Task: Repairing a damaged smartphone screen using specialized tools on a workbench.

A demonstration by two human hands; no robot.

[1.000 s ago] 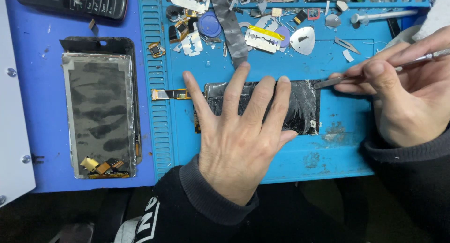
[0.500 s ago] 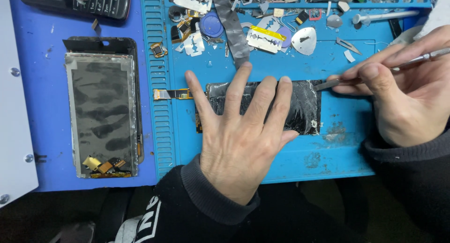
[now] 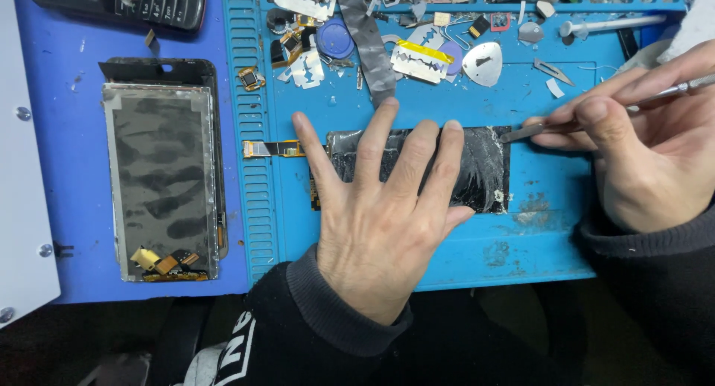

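Note:
My left hand point(image 3: 383, 207) lies flat, fingers spread, pressing down a dark cracked phone screen panel point(image 3: 484, 166) on the blue work mat point(image 3: 536, 237). An orange flex cable point(image 3: 272, 148) sticks out from the panel's left end. My right hand point(image 3: 640, 144) grips a thin metal scraper tool point(image 3: 536, 131) like a pen. Its tip touches the panel's top right corner, where white debris clings to the edge.
A second stripped phone frame point(image 3: 164, 177) lies at the left on the blue surface, a dark keypad phone point(image 3: 126, 0) above it. Razor blades point(image 3: 413, 61), a metal pick point(image 3: 482, 64), small parts and a grey strip point(image 3: 365, 36) litter the mat's back. A white panel point(image 3: 22, 207) borders the left.
Both hands and the panel hold almost the same place; the scraper tip stays at the panel's top right corner.

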